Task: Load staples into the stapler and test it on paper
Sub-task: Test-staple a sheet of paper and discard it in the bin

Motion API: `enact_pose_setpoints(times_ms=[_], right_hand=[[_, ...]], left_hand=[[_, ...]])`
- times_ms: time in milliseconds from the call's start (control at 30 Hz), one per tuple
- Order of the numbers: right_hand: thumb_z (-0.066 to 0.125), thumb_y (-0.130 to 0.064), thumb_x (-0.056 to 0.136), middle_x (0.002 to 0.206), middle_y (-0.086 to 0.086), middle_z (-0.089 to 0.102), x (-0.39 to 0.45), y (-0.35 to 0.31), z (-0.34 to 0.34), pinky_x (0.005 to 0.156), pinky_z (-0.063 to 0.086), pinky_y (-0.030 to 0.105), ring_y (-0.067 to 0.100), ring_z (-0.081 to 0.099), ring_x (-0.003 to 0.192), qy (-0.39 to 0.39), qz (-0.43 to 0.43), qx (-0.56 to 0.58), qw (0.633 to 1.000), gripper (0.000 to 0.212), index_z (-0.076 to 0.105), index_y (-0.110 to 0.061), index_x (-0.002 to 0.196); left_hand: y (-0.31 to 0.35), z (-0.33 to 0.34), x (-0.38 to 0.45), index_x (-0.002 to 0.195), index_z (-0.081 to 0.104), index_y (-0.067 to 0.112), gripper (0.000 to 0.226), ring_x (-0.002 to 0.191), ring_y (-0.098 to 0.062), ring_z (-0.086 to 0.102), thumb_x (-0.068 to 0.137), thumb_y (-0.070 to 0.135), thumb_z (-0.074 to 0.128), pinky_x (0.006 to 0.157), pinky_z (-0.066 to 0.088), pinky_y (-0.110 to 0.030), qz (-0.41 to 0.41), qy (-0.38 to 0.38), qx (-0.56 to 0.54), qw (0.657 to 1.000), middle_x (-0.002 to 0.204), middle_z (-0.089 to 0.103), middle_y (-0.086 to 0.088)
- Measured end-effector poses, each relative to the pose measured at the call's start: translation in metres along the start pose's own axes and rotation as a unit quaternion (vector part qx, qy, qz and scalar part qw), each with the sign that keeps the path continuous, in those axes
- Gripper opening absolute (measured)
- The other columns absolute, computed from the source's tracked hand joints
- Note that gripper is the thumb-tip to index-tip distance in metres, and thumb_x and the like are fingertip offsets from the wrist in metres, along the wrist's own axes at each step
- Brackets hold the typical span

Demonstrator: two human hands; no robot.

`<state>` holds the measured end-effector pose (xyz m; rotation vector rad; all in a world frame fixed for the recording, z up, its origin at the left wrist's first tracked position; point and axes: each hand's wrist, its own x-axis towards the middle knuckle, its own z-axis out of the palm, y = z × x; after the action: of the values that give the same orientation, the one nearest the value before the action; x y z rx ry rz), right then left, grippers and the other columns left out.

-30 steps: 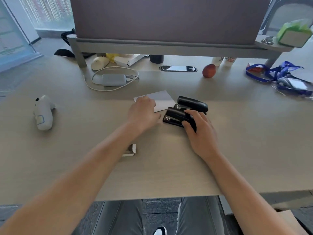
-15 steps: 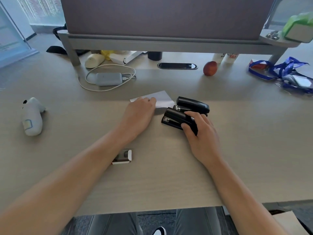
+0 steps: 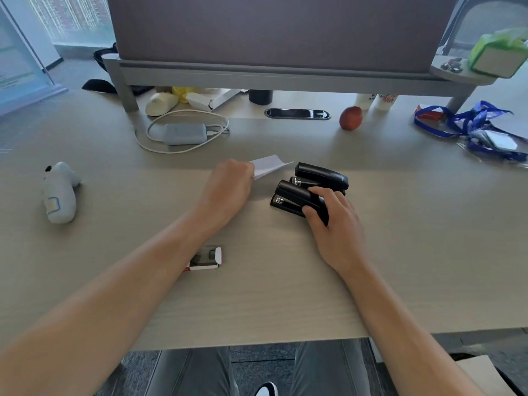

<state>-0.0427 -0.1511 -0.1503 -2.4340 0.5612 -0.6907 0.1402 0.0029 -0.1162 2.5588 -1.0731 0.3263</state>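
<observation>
Two black staplers lie side by side at mid-desk. My right hand grips the nearer stapler from behind, fingers over its top. The farther stapler sits untouched just beyond it. My left hand pinches the white paper and holds its right edge raised off the desk, a little left of the staplers. A small open staple box with a red end rests on the desk under my left forearm.
A grey power bank with a white cable, a white mouse, a phone and a red fruit lie toward the back. A white plush toy is at the left, blue lanyards at the right. A monitor shelf spans the rear.
My left hand went from lying flat on the paper to pinching it and lifting its edge. My right hand stays on the nearer stapler.
</observation>
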Motion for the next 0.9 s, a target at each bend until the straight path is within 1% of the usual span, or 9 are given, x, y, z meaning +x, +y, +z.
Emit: enact_pose_setpoints(times_ms=[67,167,300,400,467,533,600,767,900], right_hand=[[0.062,-0.033,0.098,0.116,-0.003,0.065,0.000,0.000,0.000,0.089,0.049,0.040,0.025,0.059,0.111,0.001,-0.002,-0.002,1.000,0.035,0.059,-0.027,0.132],[0.063,-0.033,0.098,0.116,-0.002,0.065,0.000,0.000,0.000,0.088,0.048,0.039,0.025,0.059,0.111,0.003,-0.004,-0.005,1.000,0.035,0.060,-0.026,0.132],[0.063,-0.032,0.098,0.116,-0.002,0.065,0.000,-0.002,-0.001,0.084,0.044,0.034,0.026,0.059,0.110,0.006,-0.005,-0.010,1.000,0.035,0.060,-0.025,0.133],[0.063,-0.032,0.098,0.115,-0.002,0.065,-0.001,-0.003,-0.002,0.086,0.047,0.037,0.026,0.059,0.110,0.005,-0.005,-0.007,1.000,0.035,0.060,-0.025,0.133],[0.063,-0.032,0.098,0.115,-0.002,0.065,-0.001,-0.003,-0.002,0.087,0.048,0.038,0.025,0.059,0.110,0.005,0.001,-0.005,1.000,0.035,0.060,-0.026,0.132],[0.065,-0.033,0.096,0.115,-0.003,0.065,-0.002,-0.006,-0.003,0.085,0.047,0.036,0.025,0.059,0.110,0.004,0.006,-0.007,1.000,0.036,0.060,-0.026,0.131],[0.069,-0.035,0.092,0.116,-0.005,0.065,-0.001,-0.009,-0.004,0.084,0.045,0.034,0.022,0.058,0.111,0.001,0.015,-0.015,1.000,0.037,0.060,-0.027,0.128],[0.076,-0.036,0.087,0.104,-0.009,0.059,-0.003,-0.014,-0.007,0.076,0.035,0.031,0.023,0.056,0.108,-0.025,0.030,-0.039,0.998,0.034,0.059,-0.019,0.110],[0.072,-0.034,0.091,0.109,-0.002,0.063,-0.007,-0.018,-0.011,0.073,0.033,0.032,0.025,0.056,0.107,-0.022,0.030,-0.038,0.999,0.033,0.055,-0.016,0.112]], left_hand=[[0.002,-0.004,0.000,0.079,0.060,0.006,0.013,0.068,-0.039,0.058,0.089,0.014,0.058,0.058,0.048,-0.041,0.003,-0.001,0.001,1.000,0.075,0.063,-0.018],[0.000,-0.008,0.003,0.076,0.047,0.018,0.028,0.071,-0.038,0.060,0.090,0.033,0.066,0.057,0.037,-0.036,0.011,0.011,0.038,0.999,0.076,0.063,-0.013],[0.001,-0.005,0.004,0.069,0.043,0.019,0.043,0.067,-0.033,0.053,0.100,0.048,0.048,0.058,0.035,-0.035,0.026,-0.014,0.039,0.999,0.068,0.050,-0.004],[0.002,-0.004,0.002,0.065,0.044,0.017,0.051,0.073,-0.028,0.047,0.106,0.045,0.033,0.063,0.040,-0.037,0.015,-0.085,-0.008,0.996,0.064,0.040,-0.001],[0.001,-0.003,-0.002,0.062,0.038,0.016,0.050,0.080,-0.032,0.049,0.106,0.038,0.034,0.066,0.043,-0.042,0.012,-0.091,-0.029,0.995,0.062,0.039,-0.002],[0.002,-0.003,-0.005,0.066,0.038,0.014,0.041,0.082,-0.034,0.050,0.104,0.029,0.036,0.064,0.040,-0.042,-0.019,-0.069,-0.070,0.995,0.063,0.043,-0.004],[0.002,-0.005,-0.008,0.069,0.036,0.014,0.035,0.076,-0.034,0.049,0.102,0.025,0.038,0.060,0.033,-0.039,-0.065,-0.047,-0.130,0.988,0.066,0.046,-0.006],[0.005,-0.026,-0.020,0.082,0.040,0.010,0.024,0.081,-0.033,0.047,0.102,0.022,0.034,0.066,0.031,-0.039,-0.156,0.016,-0.203,0.967,0.074,0.044,-0.001],[0.015,-0.047,-0.039,0.075,0.033,0.014,0.023,0.075,-0.029,0.041,0.097,0.020,0.039,0.063,0.031,-0.040,-0.194,0.052,-0.291,0.936,0.074,0.043,-0.002]])
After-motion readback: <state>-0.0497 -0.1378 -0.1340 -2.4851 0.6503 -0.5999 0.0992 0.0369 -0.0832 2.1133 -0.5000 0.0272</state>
